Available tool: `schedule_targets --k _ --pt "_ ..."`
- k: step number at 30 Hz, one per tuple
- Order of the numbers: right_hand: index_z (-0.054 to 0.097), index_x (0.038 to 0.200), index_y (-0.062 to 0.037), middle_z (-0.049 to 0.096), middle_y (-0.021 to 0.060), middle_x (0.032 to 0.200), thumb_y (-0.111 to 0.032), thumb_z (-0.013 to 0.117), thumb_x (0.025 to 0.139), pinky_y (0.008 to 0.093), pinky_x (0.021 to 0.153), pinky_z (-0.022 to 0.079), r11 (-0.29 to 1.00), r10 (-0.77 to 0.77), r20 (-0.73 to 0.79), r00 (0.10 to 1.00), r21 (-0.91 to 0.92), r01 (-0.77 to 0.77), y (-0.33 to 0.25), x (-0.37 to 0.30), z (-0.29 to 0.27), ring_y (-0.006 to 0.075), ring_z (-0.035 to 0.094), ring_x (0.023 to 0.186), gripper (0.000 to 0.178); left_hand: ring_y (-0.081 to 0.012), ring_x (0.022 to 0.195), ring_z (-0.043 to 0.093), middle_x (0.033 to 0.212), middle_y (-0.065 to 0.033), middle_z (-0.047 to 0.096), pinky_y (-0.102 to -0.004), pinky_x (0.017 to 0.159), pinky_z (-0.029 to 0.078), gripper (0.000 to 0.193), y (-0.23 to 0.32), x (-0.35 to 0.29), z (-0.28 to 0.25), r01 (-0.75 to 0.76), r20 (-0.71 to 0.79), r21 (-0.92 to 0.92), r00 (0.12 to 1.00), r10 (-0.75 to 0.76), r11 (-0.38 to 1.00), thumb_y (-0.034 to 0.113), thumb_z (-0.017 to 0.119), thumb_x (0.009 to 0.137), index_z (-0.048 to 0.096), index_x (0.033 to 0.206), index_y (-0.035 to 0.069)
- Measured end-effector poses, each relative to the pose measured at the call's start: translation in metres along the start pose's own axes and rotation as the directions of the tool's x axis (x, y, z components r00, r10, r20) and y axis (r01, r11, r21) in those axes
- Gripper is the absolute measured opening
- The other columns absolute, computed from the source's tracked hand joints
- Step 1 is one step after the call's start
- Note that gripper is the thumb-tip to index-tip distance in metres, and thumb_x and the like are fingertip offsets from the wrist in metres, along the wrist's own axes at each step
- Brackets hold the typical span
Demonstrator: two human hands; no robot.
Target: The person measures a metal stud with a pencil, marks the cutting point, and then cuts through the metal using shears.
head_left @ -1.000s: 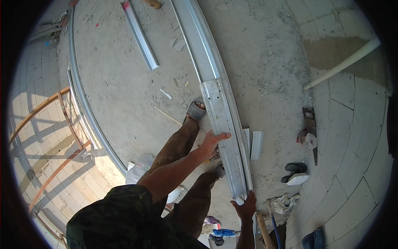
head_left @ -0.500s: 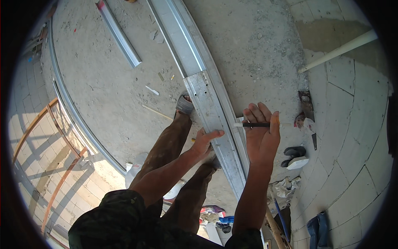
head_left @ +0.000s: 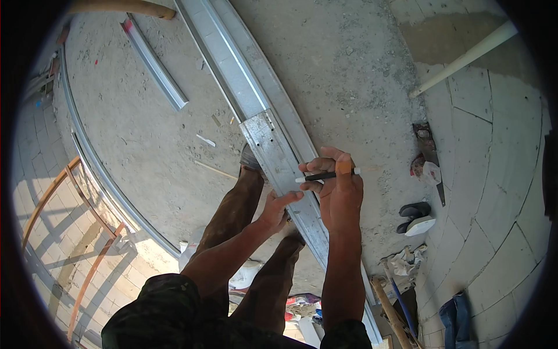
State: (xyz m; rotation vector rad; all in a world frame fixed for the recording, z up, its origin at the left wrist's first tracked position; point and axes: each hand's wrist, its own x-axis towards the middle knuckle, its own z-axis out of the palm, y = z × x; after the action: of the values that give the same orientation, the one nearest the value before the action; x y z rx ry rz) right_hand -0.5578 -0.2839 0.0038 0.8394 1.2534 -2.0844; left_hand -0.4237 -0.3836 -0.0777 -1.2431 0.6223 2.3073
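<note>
A short galvanized metal channel piece (head_left: pixel 271 152) with small holes near its far end overlaps a long metal channel (head_left: pixel 228 61) running diagonally across the middle. My left hand (head_left: pixel 275 210) grips the short piece by its left edge, thumb lying on top and fingers hidden below. Over the right side of the metal, my right hand (head_left: pixel 342 200) pinches a black marker (head_left: pixel 321 175) with white ends. The marker lies nearly level, its left end above the short piece; whether it touches cannot be seen.
A loose metal channel offcut (head_left: pixel 156 64) lies at the far left. Along the block wall at right are a handsaw (head_left: pixel 428 145), dark shoes (head_left: pixel 414 210) and a pale pole (head_left: pixel 465 58). Curved brown bars (head_left: pixel 43 200) stand at left. My legs straddle the near area.
My right hand has moved left over the metal and turned, bringing the marker above the short piece. My left hand keeps its grip. A brown curved bar has entered at the upper left.
</note>
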Motion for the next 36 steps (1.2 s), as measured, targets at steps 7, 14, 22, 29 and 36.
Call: schedule_targets --k 7,14,22,29,36 --pt "0.05 0.117 0.0054 0.062 0.0129 0.091 -0.017 0.054 0.097 0.0323 0.068 0.057 0.968 -0.016 0.017 1.0 -0.252 0.019 -0.004 -0.02 0.013 0.0259 0.067 0.091 0.03 -0.0161 0.105 0.06 0.111 -0.0075 0.062 -0.0353 0.09 0.048 0.041 -0.003 -0.001 0.001 -0.033 0.072 0.038 0.997 0.03 0.999 0.015 0.063 0.086 0.051 0.123 0.004" --pt "0.056 0.111 0.0049 0.063 0.0203 0.105 0.0 0.059 0.089 0.0371 0.081 0.057 0.655 -0.362 0.329 0.872 -0.576 0.489 -0.01 -0.055 0.033 0.0316 0.067 0.097 0.022 -0.0159 0.101 0.062 0.106 -0.0075 0.064 -0.0353 0.091 0.049 0.035 -0.009 0.003 -0.015 -0.072 0.105 -0.066 0.991 0.078 0.995 0.015 0.064 0.085 0.056 0.116 0.003" --pt "0.059 0.112 0.0004 0.064 0.0191 0.1 0.0 0.072 0.076 0.0434 0.085 0.057 0.416 -0.4 0.575 0.713 -0.58 0.701 -0.048 -0.102 0.073 0.0366 0.066 0.1 0.038 -0.0184 0.095 0.063 0.105 -0.009 0.067 -0.0326 0.087 0.048 0.041 -0.006 0.005 -0.006 -0.002 -0.036 0.03 0.999 0.003 1.0 0.013 0.072 0.079 0.061 0.115 0.0" --pt "0.058 0.113 -0.0001 0.065 0.0177 0.096 -0.007 0.072 0.079 0.0404 0.075 0.059 0.434 -0.401 0.597 0.695 -0.544 0.718 -0.053 -0.099 0.071 0.0323 0.069 0.09 0.038 -0.0193 0.099 0.062 0.109 -0.0096 0.066 -0.0338 0.091 0.047 0.04 -0.003 0.002 -0.001 -0.014 -0.004 -0.018 1.0 0.014 1.0 0.01 0.071 0.079 0.059 0.117 -0.001" --pt "0.058 0.111 0.0045 0.065 0.0176 0.088 -0.01 0.067 0.086 0.0376 0.063 0.055 0.095 -0.441 0.517 0.733 -0.786 0.611 0.01 -0.033 -0.001 0.0319 0.068 0.077 0.031 -0.0174 0.099 0.063 0.107 -0.0088 0.066 -0.033 0.09 0.047 0.037 0.005 0.0 0.002 0.011 -0.002 0.067 1.0 -0.011 0.998 0.008 0.069 0.081 0.06 0.115 -0.001"
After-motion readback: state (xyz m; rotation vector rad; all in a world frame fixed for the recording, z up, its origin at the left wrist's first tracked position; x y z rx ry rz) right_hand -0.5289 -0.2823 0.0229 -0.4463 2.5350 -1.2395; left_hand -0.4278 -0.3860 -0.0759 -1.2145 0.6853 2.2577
